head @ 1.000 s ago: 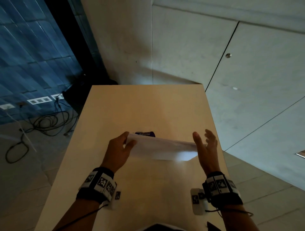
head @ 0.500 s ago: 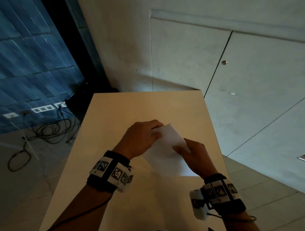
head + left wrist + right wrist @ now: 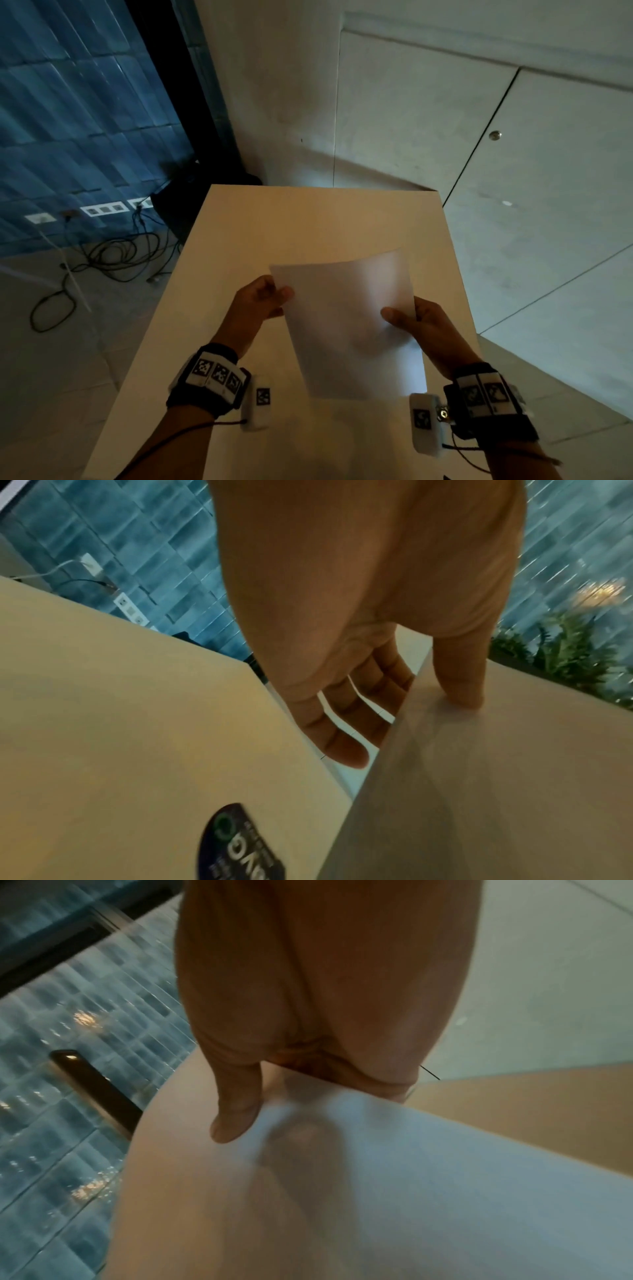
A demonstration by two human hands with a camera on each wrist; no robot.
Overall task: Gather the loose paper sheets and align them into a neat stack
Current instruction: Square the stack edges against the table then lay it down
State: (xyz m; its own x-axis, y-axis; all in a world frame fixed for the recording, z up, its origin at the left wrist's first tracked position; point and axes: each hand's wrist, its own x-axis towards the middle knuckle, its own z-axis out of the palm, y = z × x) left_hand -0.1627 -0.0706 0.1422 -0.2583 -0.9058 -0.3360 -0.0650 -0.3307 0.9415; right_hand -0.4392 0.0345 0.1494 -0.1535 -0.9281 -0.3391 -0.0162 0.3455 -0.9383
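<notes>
a: where are the paper sheets (image 3: 346, 322) right now?

b: you have them lifted off the table (image 3: 308, 219), tilted up toward you, the top edge curving a little. they show as one pale sheet; how many there are cannot be told.

a: and my left hand (image 3: 258, 301)?

b: it pinches the upper left edge, thumb on the near face. the left wrist view shows your fingers (image 3: 342, 748) curled behind the paper.

a: the right hand (image 3: 423, 323)?

b: it grips the right edge lower down, thumb pressed on the front, the other fingers hidden behind, a faint shadow through the sheet.

a: anything else on the table?

b: a dark round sticker (image 3: 240, 842), seen only in the left wrist view. cables (image 3: 113, 253) lie on the floor to the left.
</notes>
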